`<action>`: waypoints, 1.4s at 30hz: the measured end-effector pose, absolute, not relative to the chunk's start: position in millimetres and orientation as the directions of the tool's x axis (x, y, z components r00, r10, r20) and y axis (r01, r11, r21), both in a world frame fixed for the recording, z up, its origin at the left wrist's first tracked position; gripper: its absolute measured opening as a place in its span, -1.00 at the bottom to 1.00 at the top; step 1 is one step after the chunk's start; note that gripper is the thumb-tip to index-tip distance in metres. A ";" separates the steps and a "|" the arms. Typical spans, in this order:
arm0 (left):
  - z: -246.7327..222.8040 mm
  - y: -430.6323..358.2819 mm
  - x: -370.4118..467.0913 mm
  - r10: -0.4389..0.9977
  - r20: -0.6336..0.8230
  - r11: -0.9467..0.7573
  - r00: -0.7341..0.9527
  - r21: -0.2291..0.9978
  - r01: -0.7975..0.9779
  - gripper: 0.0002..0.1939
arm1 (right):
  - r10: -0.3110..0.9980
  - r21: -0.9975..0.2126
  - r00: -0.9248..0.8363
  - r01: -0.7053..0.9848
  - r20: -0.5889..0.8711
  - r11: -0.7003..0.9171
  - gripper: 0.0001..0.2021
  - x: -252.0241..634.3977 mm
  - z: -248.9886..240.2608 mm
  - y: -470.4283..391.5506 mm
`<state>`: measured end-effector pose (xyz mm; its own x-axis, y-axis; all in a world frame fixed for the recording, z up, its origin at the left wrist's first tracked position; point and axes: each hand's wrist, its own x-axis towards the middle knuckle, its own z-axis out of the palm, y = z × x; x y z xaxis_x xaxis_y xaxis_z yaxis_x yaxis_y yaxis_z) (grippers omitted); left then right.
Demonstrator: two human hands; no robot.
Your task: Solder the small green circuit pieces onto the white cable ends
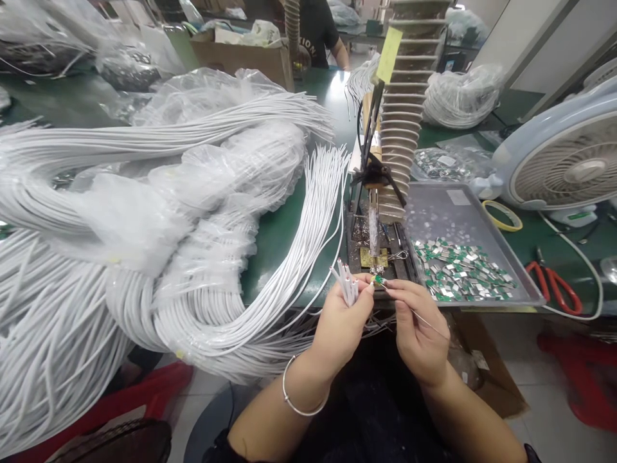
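While much of the green bench [274, 244] is taken up by white cables [187, 321], space beyond is narrowed by a ribbed hose [402, 128]; a fan [578, 154] and a grey tray [475, 222] are set to the right. By the left hand [342, 321], short cable ends [348, 286] are gripped; by the right hand [421, 334], a thin wire [429, 323] is pinched. Forward reach is blocked by an upright iron [373, 225]. Just below its tip, a green piece [378, 280] is held between both hands' fingertips; soldering seems to be in hand, and steady fingers are called for.
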<state>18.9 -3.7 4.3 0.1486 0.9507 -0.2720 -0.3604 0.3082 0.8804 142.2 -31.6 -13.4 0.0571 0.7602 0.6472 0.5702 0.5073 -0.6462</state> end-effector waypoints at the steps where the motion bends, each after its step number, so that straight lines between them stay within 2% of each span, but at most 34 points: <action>1: 3.9 -4.0 18.5 0.949 -0.276 0.313 0.151 0.877 -0.366 -0.85 | 0.764 -0.655 0.064 0.564 0.642 0.503 -0.73 142.9 -13.5 -31.4; 15: 5.9 -5.7 15.6 0.976 -0.180 0.206 0.123 0.945 -0.255 -0.87 | 0.732 -0.612 0.046 0.585 0.680 0.532 -0.73 143.1 -11.3 -30.8; 42: 10.0 -3.2 18.2 0.978 -0.184 0.203 0.095 0.945 -0.257 -0.89 | 0.679 -0.536 0.017 0.629 0.734 0.564 -0.74 141.0 -10.7 -24.6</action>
